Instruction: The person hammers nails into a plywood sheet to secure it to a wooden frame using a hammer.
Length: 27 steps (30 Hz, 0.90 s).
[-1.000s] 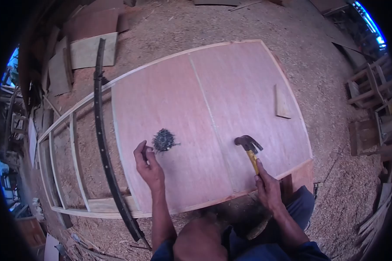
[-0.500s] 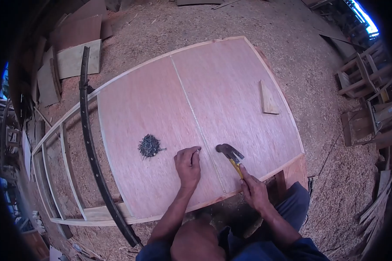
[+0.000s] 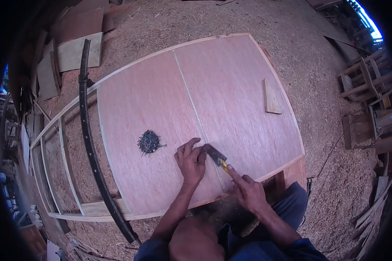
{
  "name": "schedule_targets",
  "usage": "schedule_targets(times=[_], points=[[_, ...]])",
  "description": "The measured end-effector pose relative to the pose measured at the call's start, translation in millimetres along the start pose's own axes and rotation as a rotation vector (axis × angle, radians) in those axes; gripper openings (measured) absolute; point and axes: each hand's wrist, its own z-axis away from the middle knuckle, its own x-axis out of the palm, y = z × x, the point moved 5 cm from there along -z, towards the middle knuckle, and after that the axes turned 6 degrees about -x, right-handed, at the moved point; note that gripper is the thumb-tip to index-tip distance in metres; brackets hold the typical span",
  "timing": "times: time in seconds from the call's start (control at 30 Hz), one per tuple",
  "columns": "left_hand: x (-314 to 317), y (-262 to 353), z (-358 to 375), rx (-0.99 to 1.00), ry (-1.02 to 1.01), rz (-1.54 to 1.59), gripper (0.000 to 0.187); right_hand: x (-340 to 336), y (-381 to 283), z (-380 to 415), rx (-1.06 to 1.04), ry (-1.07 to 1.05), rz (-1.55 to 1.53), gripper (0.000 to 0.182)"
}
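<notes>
My right hand [image 3: 249,191] is wrapped round the yellow handle of a claw hammer [image 3: 216,155]. The hammer's head is right beside the fingertips of my left hand [image 3: 191,163]. Thumb and forefinger of that hand are pinched at the seam strip [image 3: 190,95] of the plywood panel [image 3: 139,93]; a nail between them is mostly hidden by the fingers and hammer head. To the left of my left hand, a pile of nails [image 3: 148,142] lies on the panel.
A wedge-shaped wood offcut [image 3: 272,99] lies on the panel's right part. A long dark metal bar with holes [image 3: 91,150] crosses the wooden frame [image 3: 67,161] at left. Boards [image 3: 80,50] lean at upper left; wooden furniture frames [image 3: 366,78] stand at right. Shavings cover the floor.
The hammer has moved left and turned, bringing its head to my left fingertips. My left hand has shifted slightly right, its thumb and forefinger now at the seam. The view has moved slightly.
</notes>
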Motion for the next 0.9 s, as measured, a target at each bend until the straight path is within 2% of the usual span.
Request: schedule_targets(times=[0.07, 0.17, 0.2, 0.27, 0.33, 0.37, 0.4, 0.47, 0.57, 0.67, 0.77, 0.87, 0.9], points=[[1.4, -0.1, -1.1, 0.016, 0.0, -0.019, 0.02, -5.4, -3.2, -4.2, 0.023, 0.03, -0.047, 0.075], [-4.2, -6.3, 1.0, 0.094, -0.001, 0.043, 0.031, -24.6, -17.2, 3.5, -0.129, 0.243, -0.165, 0.073], [-11.1, -8.0, 2.5, 0.109, 0.003, 0.157, 0.04, -19.1, -10.1, 8.5, -0.166, 0.273, -0.154, 0.072], [-41.8, -24.6, 11.5, 0.099, 0.269, 0.0, 0.038, -5.9, 4.7, 20.6, -0.224, 0.338, -0.114, 0.071], [-72.1, -42.3, 5.4, 0.092, 0.504, -0.08, 0.031, 9.6, 13.1, 3.3, -0.083, 0.144, -0.032, 0.065], [-88.5, -56.5, 0.6, -0.026, 0.584, -0.023, 0.033, 15.2, 15.0, -3.2, -0.009, 0.046, 0.01, 0.062], [-106.0, -65.3, -8.9, -0.143, 0.66, 0.037, 0.035, 12.2, 10.2, -7.5, -0.023, 0.083, -0.029, 0.062], [-125.1, -112.5, -34.0, -0.389, 0.657, 0.231, 0.036, 1.4, 3.3, -11.2, -0.049, 0.137, -0.101, 0.061], [-135.4, -141.8, -58.6, -0.519, 0.352, 0.221, 0.034, -16.7, -6.1, 12.1, -0.17, 0.262, -0.191, 0.066], [-127.0, -161.9, -63.0, -0.566, 0.32, 0.451, 0.027, -12.8, 1.1, 15.4, -0.326, 0.316, -0.214, 0.065], [-124.0, -160.1, -65.4, -0.536, 0.35, 0.638, 0.025, 19.6, 23.6, -5.9, -0.012, 0.004, -0.015, 0.06], [-121.4, -142.6, -57.4, -0.429, 0.506, 0.598, 0.02, 6.6, 11.7, -8.7, -0.03, 0.077, -0.098, 0.063], [-120.0, -145.2, -43.0, -0.422, 0.541, 0.595, 0.02, 3.7, 8.2, 4.9, -0.104, 0.148, -0.116, 0.066]])
